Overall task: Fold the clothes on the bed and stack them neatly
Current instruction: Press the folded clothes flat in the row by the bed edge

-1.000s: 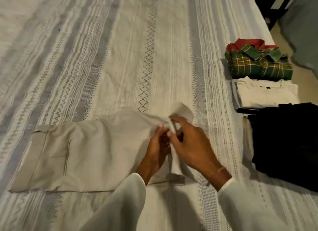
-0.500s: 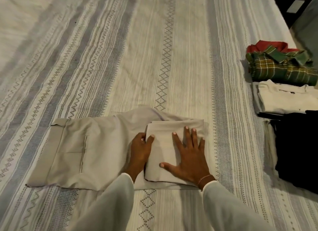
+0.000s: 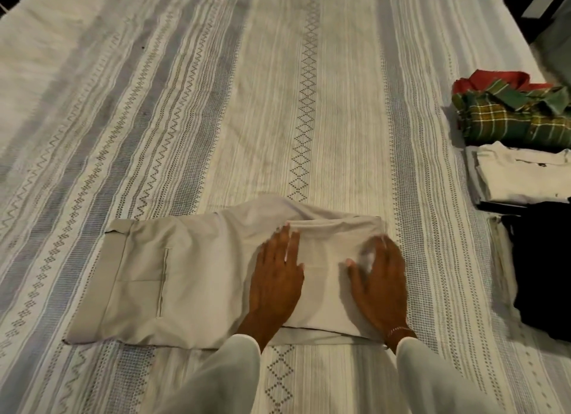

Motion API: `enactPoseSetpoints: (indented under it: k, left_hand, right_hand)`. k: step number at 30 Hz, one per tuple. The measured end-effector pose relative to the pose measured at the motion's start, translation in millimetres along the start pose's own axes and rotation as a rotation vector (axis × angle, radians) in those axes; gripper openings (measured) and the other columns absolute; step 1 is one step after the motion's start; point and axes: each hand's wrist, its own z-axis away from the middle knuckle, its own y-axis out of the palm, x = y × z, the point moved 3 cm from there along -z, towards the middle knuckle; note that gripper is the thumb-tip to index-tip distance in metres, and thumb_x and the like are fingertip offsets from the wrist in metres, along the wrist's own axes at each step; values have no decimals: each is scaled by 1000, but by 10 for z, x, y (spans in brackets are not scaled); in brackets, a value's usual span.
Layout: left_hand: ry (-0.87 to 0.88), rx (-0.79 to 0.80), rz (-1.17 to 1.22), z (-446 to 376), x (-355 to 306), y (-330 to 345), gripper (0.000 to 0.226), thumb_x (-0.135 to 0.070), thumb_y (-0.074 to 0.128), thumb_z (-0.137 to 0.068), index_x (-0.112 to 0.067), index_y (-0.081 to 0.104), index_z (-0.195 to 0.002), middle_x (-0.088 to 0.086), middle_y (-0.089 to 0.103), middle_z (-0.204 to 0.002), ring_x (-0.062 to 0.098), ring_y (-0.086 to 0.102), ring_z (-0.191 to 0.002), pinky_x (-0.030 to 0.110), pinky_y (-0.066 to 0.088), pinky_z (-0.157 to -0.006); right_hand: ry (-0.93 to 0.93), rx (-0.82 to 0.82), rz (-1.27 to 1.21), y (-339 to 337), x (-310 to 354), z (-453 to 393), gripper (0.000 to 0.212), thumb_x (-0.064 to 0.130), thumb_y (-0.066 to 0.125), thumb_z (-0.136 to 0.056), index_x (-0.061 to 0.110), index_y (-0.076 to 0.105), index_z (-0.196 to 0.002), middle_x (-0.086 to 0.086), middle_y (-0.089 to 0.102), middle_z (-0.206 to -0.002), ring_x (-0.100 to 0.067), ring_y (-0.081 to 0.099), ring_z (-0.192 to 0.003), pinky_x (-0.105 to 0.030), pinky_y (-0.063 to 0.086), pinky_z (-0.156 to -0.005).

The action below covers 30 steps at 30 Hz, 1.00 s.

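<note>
Fingers straight and close together on both my hands, palms down, holding nothing. My left hand (image 3: 276, 277) lies flat on the trousers (image 3: 191, 277), its fingertips at the left edge of the folded-over flap (image 3: 327, 259). My right hand (image 3: 378, 279) presses flat on the right part of that flap, thumb stretched left toward the middle; its fingertips are blurred, so I cannot tell exactly how they lie. The flap sits between my two hands and under them, its far edge just past my fingertips.

Trousers lie on the near part of the bed (image 3: 278, 104), running left to right. The waistband end with a pocket seam reaches well to the left of my left hand, and the folded end is under my right hand. A strip of the lower layer shows at the near edge, just by my wrists. A bracelet (image 3: 398, 330) circles my right wrist, and pale sleeves (image 3: 228, 379) cover both forearms.

Along the right edge of the bed, well apart from my right hand, lie folded clothes in a row: a plaid shirt (image 3: 513, 120) farthest, with something red (image 3: 494, 77) behind it, a white garment (image 3: 522, 176) next, and a black garment (image 3: 547, 265) nearest.
</note>
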Motion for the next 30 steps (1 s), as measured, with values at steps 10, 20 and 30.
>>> enactPoseSetpoints:
  k: [10, 20, 30]
  left_hand:
    - [40, 231, -157, 108, 66, 311, 94, -80, 23, -91, -21, 3, -162, 6, -13, -168, 22, -14, -155, 56, 2, -124]
    - [43, 397, 175, -84, -489, 331, 99, -87, 14, -85, -28, -9, -161, 0, -24, -166, 17, -27, -151, 56, -6, -123]
    - [-624, 357, 1498, -25, -379, -992, 57, -65, 62, -80, -26, 68, -120, 8, 75, -109, 27, 73, -97, 42, 59, -82]
  right_hand:
    - [288, 234, -466, -343, -325, -77, 36, 40, 71, -91, 19, 62, -63, 9, 61, -56, -9, 54, -56, -23, 40, -55]
    - [154, 39, -460, -1069, -316, -268, 25, 35, 68, -94, 30, 71, -70, 14, 68, -62, -7, 57, -58, -26, 44, -55]
    - [-58, 240, -563, -1025, 1305, 96, 30, 35, 66, -97, 31, 69, -126, 13, 74, -83, -1, 69, -74, -24, 58, -70]
